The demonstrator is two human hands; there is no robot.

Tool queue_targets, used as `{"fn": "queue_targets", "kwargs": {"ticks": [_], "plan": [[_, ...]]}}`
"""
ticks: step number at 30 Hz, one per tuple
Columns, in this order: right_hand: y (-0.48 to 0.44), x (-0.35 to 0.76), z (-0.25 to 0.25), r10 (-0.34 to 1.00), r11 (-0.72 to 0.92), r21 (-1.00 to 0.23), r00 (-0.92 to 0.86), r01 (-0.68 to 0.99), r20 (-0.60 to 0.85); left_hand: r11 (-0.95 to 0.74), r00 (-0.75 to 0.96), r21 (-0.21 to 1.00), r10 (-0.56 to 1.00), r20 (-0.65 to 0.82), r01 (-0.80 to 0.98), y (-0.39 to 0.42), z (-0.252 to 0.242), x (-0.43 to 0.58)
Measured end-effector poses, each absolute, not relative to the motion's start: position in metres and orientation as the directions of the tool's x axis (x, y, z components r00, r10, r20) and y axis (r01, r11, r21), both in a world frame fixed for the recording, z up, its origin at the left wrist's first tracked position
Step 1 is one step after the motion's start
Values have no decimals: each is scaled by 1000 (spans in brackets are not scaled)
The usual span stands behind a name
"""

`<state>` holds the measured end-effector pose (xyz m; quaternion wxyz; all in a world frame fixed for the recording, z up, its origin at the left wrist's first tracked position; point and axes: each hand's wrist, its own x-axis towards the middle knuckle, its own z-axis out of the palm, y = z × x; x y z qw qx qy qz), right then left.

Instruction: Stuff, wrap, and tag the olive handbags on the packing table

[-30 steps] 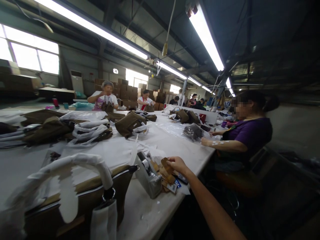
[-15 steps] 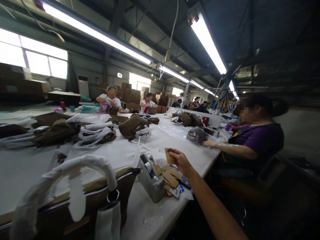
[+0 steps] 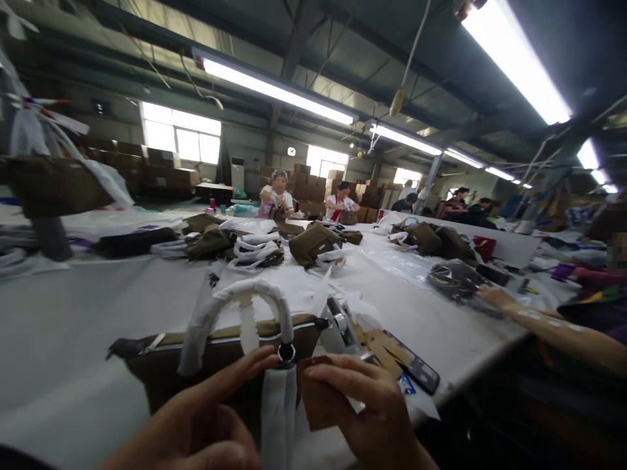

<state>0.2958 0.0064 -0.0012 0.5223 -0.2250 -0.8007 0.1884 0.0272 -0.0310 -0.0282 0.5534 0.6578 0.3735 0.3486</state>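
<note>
A brown handbag (image 3: pixel 225 362) stands upright on the table before me, its handle (image 3: pixel 267 294) wrapped in white paper. Just below the handle's metal ring (image 3: pixel 287 353) hangs a white-wrapped strap (image 3: pixel 278 418). My left hand (image 3: pixel 196 418) is open in front of the bag, its forefinger stretched to the ring and nothing seen in its grasp. Between the thumb and fingers of my right hand (image 3: pixel 365 398) is a brown paper tag (image 3: pixel 318 398), held right beside the strap.
Behind my right hand are a tape dispenser (image 3: pixel 337 329), loose brown tags (image 3: pixel 385 346) and a phone (image 3: pixel 416 365). More brown bags (image 3: pixel 316 245) lie across the table (image 3: pixel 392 307). At right, a co-worker's arm (image 3: pixel 548 323) reaches to a plastic-wrapped bag (image 3: pixel 453 281).
My right hand has brought the tag from the pile by the tape dispenser to the handbag's strap. My left hand has come into view at the ring. The view has swung left.
</note>
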Motion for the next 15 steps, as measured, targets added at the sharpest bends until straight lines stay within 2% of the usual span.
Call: {"fn": "queue_targets", "kwargs": {"ticks": [4, 6, 8, 12, 15], "plan": [[2, 274, -8, 526, 844, -527, -352, 102, 775, 37, 525, 998, 849, -59, 52, -29, -18, 45], [3, 272, -13, 547, 836, -528, -294, 148, 784, 17, 494, 992, 866, -76, 123, -29, -17, 41], [5, 275, -18, 569, 820, -526, -223, 226, 791, -49, 417, 962, 906, -69, 267, -31, -17, 25], [3, 277, -32, 606, 775, -497, -239, 389, 759, -224, 173, 810, 973, 153, 542, -40, -15, -15], [-2, 264, -43, 547, 803, -389, -299, 452, 782, -339, 216, 696, 941, 262, 633, -47, -8, -25]]}}
